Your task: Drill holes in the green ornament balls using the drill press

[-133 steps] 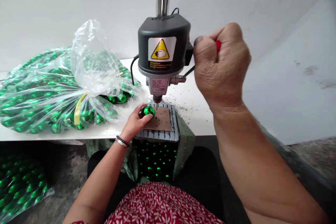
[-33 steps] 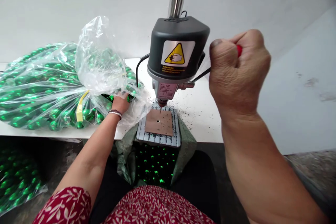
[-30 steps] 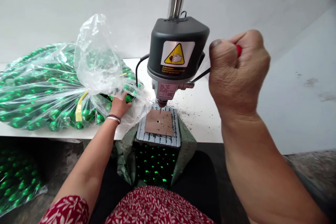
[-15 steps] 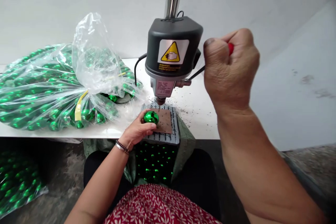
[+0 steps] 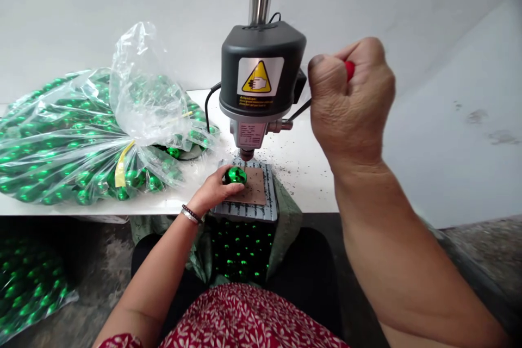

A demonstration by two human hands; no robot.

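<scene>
Fingers [image 5: 234, 188] of the left hand [image 5: 212, 191] curl round a green ball [image 5: 237, 175], thumb on the near side, the others mostly hidden behind it. The ball sits over the brown board [image 5: 256, 189], right by the thin drill bit [image 5: 245, 165]; whether the two touch I can't tell from here. To do this well, I'd say, seat the ball firmly, line it up squarely with the bit, keep fingertips low and out to the side, and bear down slowly, since the shell looks apt to skid or crack. That pressure would come from the right hand [image 5: 353, 103], a closed fist round the red knob [image 5: 349, 69] of the lever [image 5: 300, 111]; it covers most of the knob. Above, the drill press [image 5: 263, 43] carries a label too fine to read. Dark shavings speckle the bench [image 5: 312, 196]. Leftward lies a clear bag [image 5: 138, 54] of green balls, blurred by shiny plastic. Below, a green cloth [image 5: 289, 206] opens on more balls, its depth lost in shadow; the floor bag [image 5: 30, 283] is cut off.
</scene>
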